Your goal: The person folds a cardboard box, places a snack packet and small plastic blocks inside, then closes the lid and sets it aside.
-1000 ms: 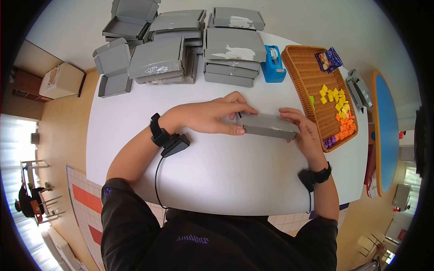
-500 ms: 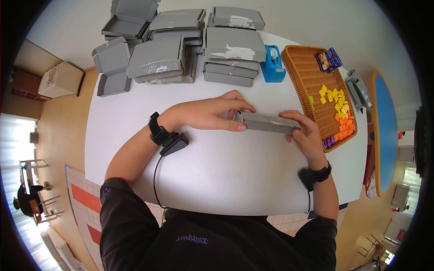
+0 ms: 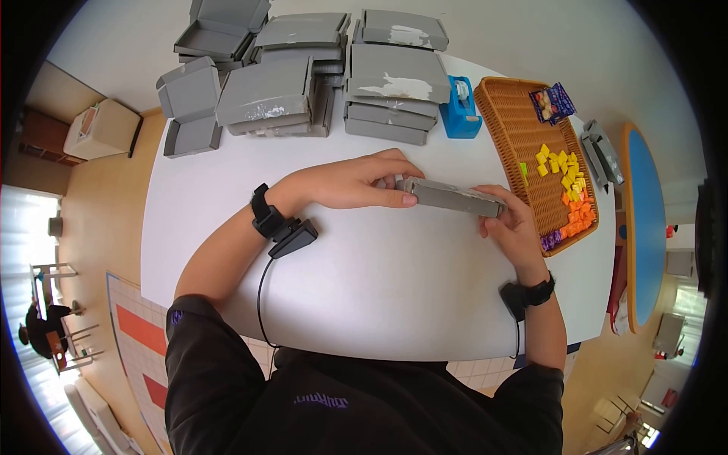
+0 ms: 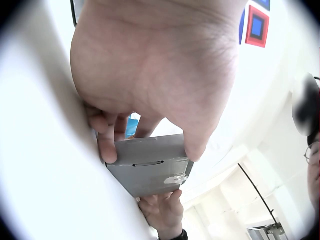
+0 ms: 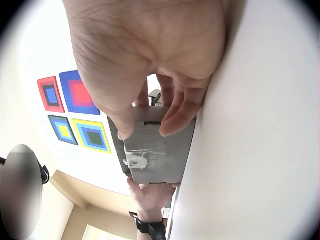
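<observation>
A flat grey cardboard box [image 3: 455,199] is held between both hands over the white table, tilted up with one narrow side towards the head camera. My left hand [image 3: 349,182] grips its left end, thumb on the near side and fingers behind. At the right end, my right hand [image 3: 516,231] pinches the box between thumb and fingers. The left wrist view shows a slotted face of the box [image 4: 150,177] with a whitish torn patch. Clear tape and another pale patch mark the box [image 5: 165,160] in the right wrist view.
Stacked grey boxes [image 3: 398,72] stand at the back, with an open box [image 3: 193,133] at left. Beside them is a blue tape dispenser [image 3: 460,114]. A wicker basket [image 3: 504,114] at right holds yellow, orange and purple pieces, several green ones, and a dark snack packet [image 3: 552,104].
The box has tipped up and moved slightly towards the back of the table. The right thumb has come round onto its near side; the left hand keeps its grip on the left end.
</observation>
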A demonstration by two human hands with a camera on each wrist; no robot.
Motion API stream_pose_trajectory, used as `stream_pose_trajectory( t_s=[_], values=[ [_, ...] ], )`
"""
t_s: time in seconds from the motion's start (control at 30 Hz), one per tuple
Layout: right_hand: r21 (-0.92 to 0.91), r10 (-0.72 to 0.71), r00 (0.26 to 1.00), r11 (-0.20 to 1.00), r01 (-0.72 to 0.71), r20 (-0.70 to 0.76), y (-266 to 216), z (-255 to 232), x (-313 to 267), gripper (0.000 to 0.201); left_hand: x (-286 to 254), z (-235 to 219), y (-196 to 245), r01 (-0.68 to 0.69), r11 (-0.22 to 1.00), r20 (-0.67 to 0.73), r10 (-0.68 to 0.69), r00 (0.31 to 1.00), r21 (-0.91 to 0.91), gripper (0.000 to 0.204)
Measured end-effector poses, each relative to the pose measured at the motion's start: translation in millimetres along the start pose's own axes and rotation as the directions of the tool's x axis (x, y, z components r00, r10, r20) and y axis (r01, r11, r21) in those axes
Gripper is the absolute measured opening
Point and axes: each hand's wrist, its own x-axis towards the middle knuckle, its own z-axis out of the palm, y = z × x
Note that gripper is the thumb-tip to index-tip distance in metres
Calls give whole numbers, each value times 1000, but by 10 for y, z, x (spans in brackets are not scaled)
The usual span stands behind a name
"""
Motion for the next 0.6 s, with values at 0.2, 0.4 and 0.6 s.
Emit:
stream_pose_trajectory(
  t_s=[0.2, 0.4, 0.6],
  values=[
    [5, -29, 1000, 1000, 28, 8, -67, 30, 6, 55, -14, -6, 21, 4, 1000, 4, -3, 1000, -25, 62],
    [-59, -134, 988, 989, 139, 81, -10, -11, 27, 61, -29, 3, 16, -6, 1000, 9, 6, 1000, 5, 73],
    [-32, -95, 987, 994, 100, 130, -14, 1, 14, 67, -50, 27, 51, -24, 999, 21, 23, 1000, 28, 82]
  ],
)
